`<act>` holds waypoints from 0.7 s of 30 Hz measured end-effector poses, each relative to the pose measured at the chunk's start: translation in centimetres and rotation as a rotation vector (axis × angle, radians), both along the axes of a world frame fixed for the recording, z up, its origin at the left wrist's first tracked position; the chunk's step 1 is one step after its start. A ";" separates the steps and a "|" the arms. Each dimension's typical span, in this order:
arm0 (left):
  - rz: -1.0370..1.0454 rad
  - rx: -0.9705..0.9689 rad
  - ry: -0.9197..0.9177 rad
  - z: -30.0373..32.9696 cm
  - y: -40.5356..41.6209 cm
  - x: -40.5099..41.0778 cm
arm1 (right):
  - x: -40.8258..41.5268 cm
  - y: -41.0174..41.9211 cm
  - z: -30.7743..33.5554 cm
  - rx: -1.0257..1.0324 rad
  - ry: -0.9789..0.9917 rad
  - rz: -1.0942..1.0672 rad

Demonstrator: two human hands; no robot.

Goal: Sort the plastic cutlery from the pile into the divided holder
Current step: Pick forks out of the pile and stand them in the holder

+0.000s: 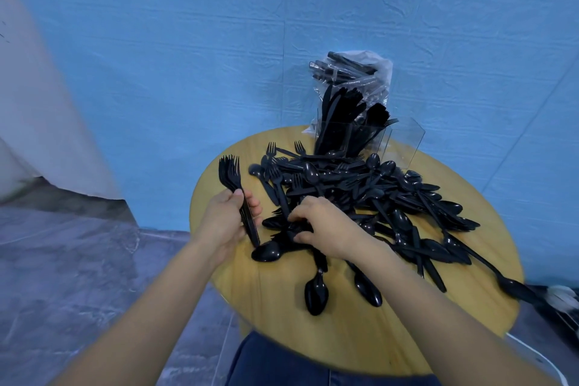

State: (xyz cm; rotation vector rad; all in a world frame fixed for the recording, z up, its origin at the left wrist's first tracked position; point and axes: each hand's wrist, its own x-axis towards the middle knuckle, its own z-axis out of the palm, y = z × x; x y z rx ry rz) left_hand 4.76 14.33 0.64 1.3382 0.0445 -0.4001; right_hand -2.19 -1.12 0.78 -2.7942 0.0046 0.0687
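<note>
Fingers (299, 217) of the right hand (322, 227) are curled down into the near edge of the pile (360, 197), pinching at a black piece there; looks like a fork handle, but which piece exactly I cannot tell, too much overlap. Left hand (224, 222) is wrapped tight around a bundle of forks (238, 197), tines up and fanned, handles pointing down toward the counter (313, 338).

Step in hand, my read: collecting forks, right picks, left stores. Not a drop-off yet.

Pile is still big: spoons, forks and knives mixed, spread across the middle and right of the counter, a few spoons lying loose near the front edge. Divided holder (369, 138) stands at the far edge, clear walls, behind the pile. Its left compartments are packed with upright black cutlery; the right one (407, 141) looks empty. Crumpled clear bag (354, 75) with more pieces sits behind and above it.

Next move probably: lift the pinched piece free without dragging neighbours, pass it to the left bundle tines aligned, then carry the bundle over the pile to the fork compartment.
</note>
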 end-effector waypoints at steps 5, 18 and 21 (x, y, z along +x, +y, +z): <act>-0.043 0.029 0.030 -0.8 0.1 -0.7 | 0.8 0.2 -0.4 -0.077 -0.037 0.023; -0.173 0.098 -0.251 0.1 -1.9 -0.9 | 2.1 -0.4 3.2 0.670 -0.441 -0.195; -0.224 0.125 -0.334 0.7 -2.6 -1.1 | 3.0 0.2 3.6 0.766 -0.464 -0.239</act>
